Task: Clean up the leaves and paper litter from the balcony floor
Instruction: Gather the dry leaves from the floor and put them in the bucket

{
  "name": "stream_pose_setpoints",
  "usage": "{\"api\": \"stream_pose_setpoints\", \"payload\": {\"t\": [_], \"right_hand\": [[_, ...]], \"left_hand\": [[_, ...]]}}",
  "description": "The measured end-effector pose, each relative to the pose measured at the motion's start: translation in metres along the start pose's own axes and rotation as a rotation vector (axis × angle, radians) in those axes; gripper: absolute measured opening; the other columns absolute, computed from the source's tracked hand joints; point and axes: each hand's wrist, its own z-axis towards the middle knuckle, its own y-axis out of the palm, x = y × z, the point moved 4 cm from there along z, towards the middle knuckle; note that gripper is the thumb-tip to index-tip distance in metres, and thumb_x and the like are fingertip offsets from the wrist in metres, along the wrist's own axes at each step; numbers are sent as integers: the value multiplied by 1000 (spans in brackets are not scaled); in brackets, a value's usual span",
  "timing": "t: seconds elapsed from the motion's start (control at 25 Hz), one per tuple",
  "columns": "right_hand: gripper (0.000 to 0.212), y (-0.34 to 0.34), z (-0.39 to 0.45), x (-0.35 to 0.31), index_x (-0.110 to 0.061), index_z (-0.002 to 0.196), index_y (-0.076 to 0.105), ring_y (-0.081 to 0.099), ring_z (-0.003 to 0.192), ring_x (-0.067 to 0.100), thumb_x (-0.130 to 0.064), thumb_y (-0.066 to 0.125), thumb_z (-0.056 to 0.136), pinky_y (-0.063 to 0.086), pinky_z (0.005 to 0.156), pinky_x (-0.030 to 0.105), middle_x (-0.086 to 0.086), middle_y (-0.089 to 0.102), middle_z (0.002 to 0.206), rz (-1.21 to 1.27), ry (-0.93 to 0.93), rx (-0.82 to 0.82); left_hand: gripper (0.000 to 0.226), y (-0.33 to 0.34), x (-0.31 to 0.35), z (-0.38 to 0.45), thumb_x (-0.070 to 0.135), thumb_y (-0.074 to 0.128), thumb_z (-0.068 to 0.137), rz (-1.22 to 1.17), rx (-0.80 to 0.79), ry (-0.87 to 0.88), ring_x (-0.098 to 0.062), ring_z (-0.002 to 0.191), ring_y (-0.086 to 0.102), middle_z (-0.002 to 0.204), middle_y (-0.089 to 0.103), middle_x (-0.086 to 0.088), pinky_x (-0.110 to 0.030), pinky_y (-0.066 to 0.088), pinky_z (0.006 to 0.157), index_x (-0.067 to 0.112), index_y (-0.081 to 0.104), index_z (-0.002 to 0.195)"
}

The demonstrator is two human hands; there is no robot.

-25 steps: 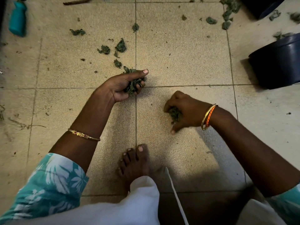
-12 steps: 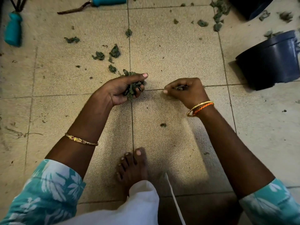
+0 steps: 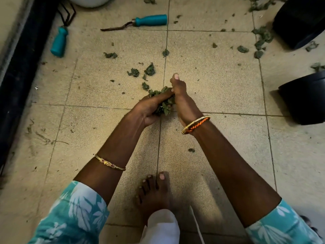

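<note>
Brought across since a moment ago, our right hand [image 3: 181,99] presses its leaves into the bunch [image 3: 162,104] our left hand [image 3: 149,110] grips, loose leaves [image 3: 140,73] lying just ahead-left on the floor [image 3: 219,85].

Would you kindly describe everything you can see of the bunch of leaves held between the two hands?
The bunch of leaves is a crumpled clump of dark green, wilted-looking leaf pieces. It sits low over the tiled floor, near a grout line. The left hand cups it from the left with curled fingers, and the right hand presses against its right side. Leaf tips poke out above and below the hands; the middle is hidden.
</note>
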Motion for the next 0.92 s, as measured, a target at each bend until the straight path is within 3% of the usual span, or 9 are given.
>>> {"api": "stream_pose_setpoints", "payload": {"t": [0.12,0.2,0.32,0.44,0.52,0.6,0.68,0.8,0.92], "right_hand": [[48,-13,4,3,-18,134,35,53,112,24,-49,27,98,48,93,45,9,51,120,93,64,-21],[34,-25,2,3,-11,121,46,59,98,23,-35,32,101,53,80,35,11,54,114,178,102,-11],[15,-46,-1,1,-12,94,57,59,93,22,-14,42,98,53,78,31,8,56,102,201,49,74],[15,-71,-9,6,-15,83,61,59,86,20,-6,52,92,53,73,31,9,62,99,-168,-12,34],[5,-73,-19,15,-14,90,65,59,83,18,-13,65,85,50,73,30,5,64,94,-748,46,-197],[22,-61,-35,33,-13,93,66,57,82,12,-20,76,75,45,71,23,-3,61,86,-1141,113,-418],[25,-43,-48,44,-9,90,66,55,79,12,-15,80,70,43,69,22,-2,58,82,-1175,69,-449],[12,-34,-60,55,-7,87,65,61,86,23,-3,69,77,46,74,28,8,62,88,-1186,-97,-287],[11,-36,-63,62,-9,85,67,60,90,26,-3,58,82,40,72,24,12,64,93,-1216,-163,-215]], "left_hand": [[10,-7,-3,0,19,60,90,-8,-28,-23,-8,71,55,84,68,-1,-15,48,53,13,67,96],[8,-5,-5,-2,12,55,93,1,-42,-46,-6,63,56,79,66,-2,-14,47,51,10,63,89],[14,-7,-8,-6,7,49,96,-69,-21,-89,-7,55,59,75,62,-5,-16,49,49,8,56,84],[13,-24,-5,-10,6,48,95,-210,19,-100,-11,52,60,67,62,-7,-16,49,46,8,52,83],[13,-34,0,-16,4,48,93,-235,48,-66,-12,54,60,65,62,-7,-16,50,47,8,53,82],[16,-42,3,-21,2,46,92,-271,56,-39,-15,60,61,68,62,-9,-16,50,48,7,54,80],[17,-47,3,-24,2,45,92,-295,50,-39,-18,69,62,74,64,-13,-16,51,50,7,54,78],[17,-53,-2,-26,3,44,92,-288,61,-44,-21,78,63,79,67,-16,-17,52,51,8,53,80],[17,-55,-6,-27,4,43,93,-310,57,-46,-21,76,64,77,66,-15,-16,52,52,9,52,79]]}}
